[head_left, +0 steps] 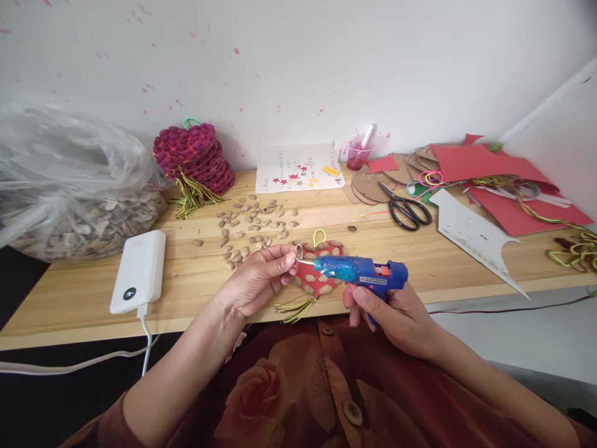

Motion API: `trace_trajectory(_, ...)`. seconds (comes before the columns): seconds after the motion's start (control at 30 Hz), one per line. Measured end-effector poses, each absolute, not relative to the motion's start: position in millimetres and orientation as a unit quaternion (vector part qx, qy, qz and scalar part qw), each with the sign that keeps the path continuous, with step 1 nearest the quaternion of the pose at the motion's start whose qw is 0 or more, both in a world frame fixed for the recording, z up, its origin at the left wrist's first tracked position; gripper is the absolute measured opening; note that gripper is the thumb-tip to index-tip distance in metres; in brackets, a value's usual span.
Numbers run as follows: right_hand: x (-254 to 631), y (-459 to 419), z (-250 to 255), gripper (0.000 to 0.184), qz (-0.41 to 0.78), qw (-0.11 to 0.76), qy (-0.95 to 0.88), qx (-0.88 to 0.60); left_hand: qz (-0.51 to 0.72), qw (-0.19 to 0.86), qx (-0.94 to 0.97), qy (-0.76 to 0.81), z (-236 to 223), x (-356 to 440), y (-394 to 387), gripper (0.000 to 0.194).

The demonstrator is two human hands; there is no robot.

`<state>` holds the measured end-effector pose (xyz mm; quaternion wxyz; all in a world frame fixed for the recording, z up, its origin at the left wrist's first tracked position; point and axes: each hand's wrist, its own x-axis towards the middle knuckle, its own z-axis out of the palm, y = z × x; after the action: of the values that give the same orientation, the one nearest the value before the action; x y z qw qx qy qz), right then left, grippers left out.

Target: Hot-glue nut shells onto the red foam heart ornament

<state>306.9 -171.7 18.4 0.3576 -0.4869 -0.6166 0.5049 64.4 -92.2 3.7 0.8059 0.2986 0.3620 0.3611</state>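
Between the thumb and fingers of my left hand (259, 279) a peanut shell (299, 251) is pinched, its hollow side showing. My right hand (392, 311) grips a blue hot glue gun (364, 272) by its handle. The gun points left, and its nozzle tip meets the shell or comes very close to it. Below both hands lies a red piece (323, 288) with several peanut shells on it, a yellow loop at its top and a yellow-green tassel at its bottom. My hands and the gun cover part of it.
Loose peanut shells (254, 219) are scattered behind my left hand. A plastic bag of shells (79, 211) and a white power bank (138, 270) stand left. Finished purple pieces (196, 155) lean on the wall. Black scissors (405, 208), cardboard discs (370, 185) and red paper (489, 165) lie right.
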Motion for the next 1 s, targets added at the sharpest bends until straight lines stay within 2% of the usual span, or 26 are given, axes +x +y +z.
trace_trajectory(0.43,307.4,-174.9,16.8,0.049,0.512,0.361,-0.598,-0.500,0.362,0.811,0.292,0.354,1.1,62.8,-91.1,0.031)
trace_trajectory(0.77,309.8,-173.9,12.8,0.042,0.500,0.355,-0.609,-0.504,0.366,0.804,0.299,0.361,2.4,63.3,-92.4,0.032)
trace_trajectory(0.9,312.7,-172.6,8.8,0.042,0.510,0.355,-0.578,-0.528,0.394,0.758,0.363,0.371,6.5,59.8,-89.9,0.033)
trace_trajectory(1.0,314.3,-168.8,3.6,0.046,0.532,0.378,-0.520,-0.551,0.394,0.668,0.487,0.402,12.7,57.4,-88.2,0.029)
